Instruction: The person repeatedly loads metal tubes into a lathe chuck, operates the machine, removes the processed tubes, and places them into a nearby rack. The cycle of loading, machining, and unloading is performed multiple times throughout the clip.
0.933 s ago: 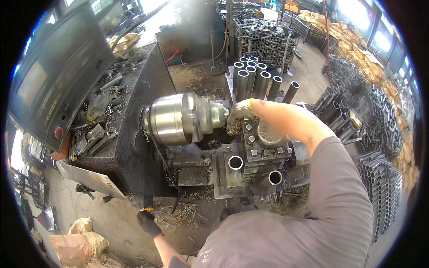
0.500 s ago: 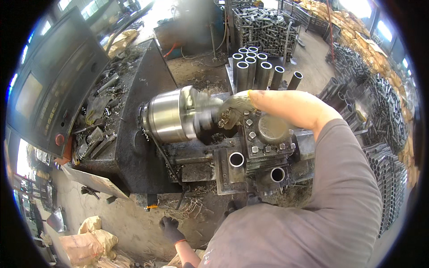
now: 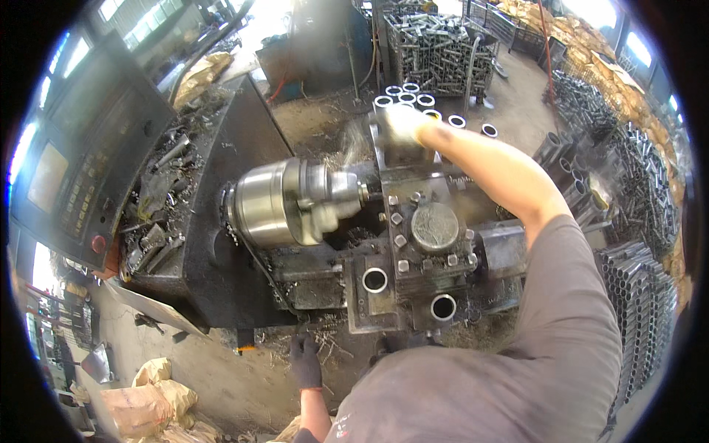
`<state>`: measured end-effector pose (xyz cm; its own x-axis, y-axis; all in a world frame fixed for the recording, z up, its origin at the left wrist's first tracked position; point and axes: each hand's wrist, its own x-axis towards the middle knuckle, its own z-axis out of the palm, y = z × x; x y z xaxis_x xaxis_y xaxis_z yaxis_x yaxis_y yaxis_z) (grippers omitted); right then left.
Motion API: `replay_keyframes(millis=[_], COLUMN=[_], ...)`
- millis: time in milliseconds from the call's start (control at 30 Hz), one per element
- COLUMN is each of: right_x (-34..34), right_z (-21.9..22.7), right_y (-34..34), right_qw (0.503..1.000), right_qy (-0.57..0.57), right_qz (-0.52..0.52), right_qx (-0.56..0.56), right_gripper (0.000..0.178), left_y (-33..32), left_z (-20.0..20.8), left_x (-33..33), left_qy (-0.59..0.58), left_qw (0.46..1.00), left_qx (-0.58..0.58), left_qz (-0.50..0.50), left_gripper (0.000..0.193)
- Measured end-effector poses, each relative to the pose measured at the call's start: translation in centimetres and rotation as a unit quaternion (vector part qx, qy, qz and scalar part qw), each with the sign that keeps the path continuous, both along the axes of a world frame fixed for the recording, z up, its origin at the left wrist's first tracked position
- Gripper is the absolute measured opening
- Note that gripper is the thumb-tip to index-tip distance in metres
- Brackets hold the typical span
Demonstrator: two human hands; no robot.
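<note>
My right hand (image 3: 402,125), in a pale glove and smeared by motion, is over the near edge of a cluster of upright metal tubes (image 3: 406,97) behind the lathe. Its fingers cannot be made out, nor whether it holds anything. Low at the front of the machine, my left hand (image 3: 306,363) wears a dark glove, fingers stretched forward close to the lower end of a lever (image 3: 275,284). The lathe's silver chuck (image 3: 269,203) has a stepped metal part (image 3: 343,188) at its front. Right of it stands the bolted tool post (image 3: 434,225).
Two upright tubes (image 3: 375,280) (image 3: 443,306) stand on the carriage close to my body. A control panel (image 3: 70,177) rises at left, beside a chip-strewn machine top (image 3: 159,199). Stacked tubes (image 3: 635,303) are at right, a wire bin of parts (image 3: 443,55) behind, sacks (image 3: 140,406) lower left.
My right hand has moved back from beside the chuck and tool post to the tube cluster. My left hand has shifted slightly right and forward, toward the lever. The chuck's jaws look less blurred.
</note>
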<state>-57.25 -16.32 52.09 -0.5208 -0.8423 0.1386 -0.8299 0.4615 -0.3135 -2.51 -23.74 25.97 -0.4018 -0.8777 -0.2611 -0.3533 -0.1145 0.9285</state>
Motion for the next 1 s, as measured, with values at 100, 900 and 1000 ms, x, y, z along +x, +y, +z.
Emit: replay_keyframes(millis=[100,900,1000], right_x=[-6.1,-6.2,-6.5], right_z=[-9.1,-16.4,-15.8], right_y=[4.9,-6.2,-3.9], right_qw=[0.946,0.814,0.848], right_qy=[-0.174,-0.213,-0.152], right_qz=[0.241,0.482,0.448], right_qx=[0.13,0.246,0.239], right_gripper=[0.028,0.019,0.027], left_y=[0.8,-4.5,-4.9], left_z=[1.1,12.9,11.8], left_x=[-1.0,-36.8,-37.5], left_qy=[0.008,-0.165,-0.115], left_qw=[0.998,0.608,0.646], left_qx=[-0.004,-0.73,-0.716], left_qz=[-0.054,-0.264,-0.239], left_gripper=[0.021,0.048,0.041])
